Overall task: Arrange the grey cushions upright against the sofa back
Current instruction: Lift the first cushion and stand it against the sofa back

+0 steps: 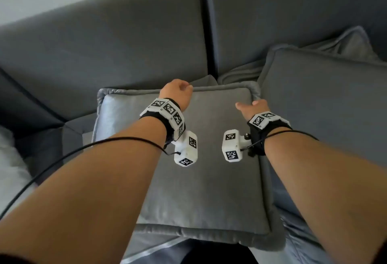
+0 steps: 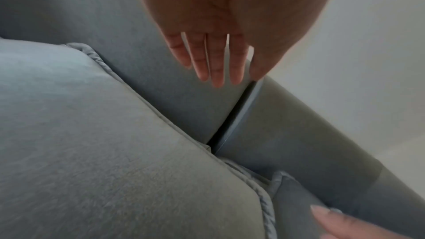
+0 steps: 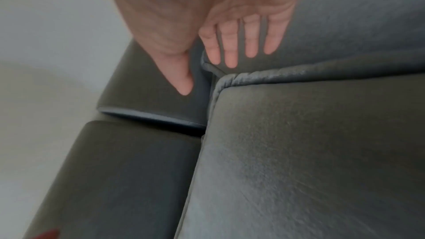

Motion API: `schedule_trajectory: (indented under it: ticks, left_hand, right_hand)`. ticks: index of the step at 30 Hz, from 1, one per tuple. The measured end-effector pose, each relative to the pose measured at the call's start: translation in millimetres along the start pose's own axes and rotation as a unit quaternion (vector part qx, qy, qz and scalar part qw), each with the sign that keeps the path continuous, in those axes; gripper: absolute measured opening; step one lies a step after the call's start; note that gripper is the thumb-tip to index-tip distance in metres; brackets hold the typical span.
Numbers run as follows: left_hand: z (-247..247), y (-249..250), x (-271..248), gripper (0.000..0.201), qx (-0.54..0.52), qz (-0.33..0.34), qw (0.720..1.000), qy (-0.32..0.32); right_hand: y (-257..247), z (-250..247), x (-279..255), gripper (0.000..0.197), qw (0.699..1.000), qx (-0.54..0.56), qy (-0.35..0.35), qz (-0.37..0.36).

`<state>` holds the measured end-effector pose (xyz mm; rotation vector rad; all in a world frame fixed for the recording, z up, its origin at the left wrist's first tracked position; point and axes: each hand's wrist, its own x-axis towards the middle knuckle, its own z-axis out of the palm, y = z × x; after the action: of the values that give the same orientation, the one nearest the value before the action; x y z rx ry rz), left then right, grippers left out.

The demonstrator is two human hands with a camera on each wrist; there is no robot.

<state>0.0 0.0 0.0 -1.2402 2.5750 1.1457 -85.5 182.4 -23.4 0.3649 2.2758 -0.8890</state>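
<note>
On the sofa seat, between our two forearms, lies a grey cushion (image 1: 201,159) with a piped border, flat or nearly so, its far edge close to the foot of the sofa back (image 1: 125,39). No container shows anywhere; the sofa alone carries the things. A second grey cushion (image 1: 322,104) lies just to the right, its near-left edge beside or under the first one's right border; which overlaps which we cannot tell. Behind it a third, paler cushion (image 1: 351,43) pokes up against the sofa back, and folded grey fabric (image 1: 240,73) sits between the cushions and the back.

Our left hand (image 1: 178,94) is over the far edge of the central cushion, near its middle. From the head view it looks bunched, but the left wrist view shows the fingers (image 2: 216,64) straight and close together, slack, over the sofa back above the cushion's piped edge (image 2: 128,86), gripping nothing.

Our right hand (image 1: 252,107) is at the cushion's far right corner. Its fingers (image 3: 230,48) are straight and slightly spread, tips just beyond the corner piping (image 3: 232,77), thumb (image 3: 181,79) off to the side. Whether they touch the fabric we cannot tell; nothing is pinched.

A black cable (image 1: 62,157) runs from the left wristband across the forearm.
</note>
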Motion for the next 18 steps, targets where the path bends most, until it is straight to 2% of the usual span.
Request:
schedule_trajectory:
  ticks: [5,10,14,18]
  left_hand:
    - [30,-16,39,0.038,0.032,-0.019,0.998,-0.049]
    - [59,-28,80,0.048,0.073,-0.026,0.995,-0.065]
    - [85,-36,110,0.065,0.122,-0.005,0.988,-0.091]
    - [105,-52,135,0.092,0.207,0.018,0.967,-0.145]
  right_hand:
    - [4,11,39,0.094,0.997,-0.02,0.005,0.076]
    - [13,24,70,0.112,0.992,-0.059,0.012,0.109]
    - [15,37,93,0.13,0.989,-0.066,0.004,0.128]
    - [16,53,114,0.144,0.99,-0.067,0.005,0.127]
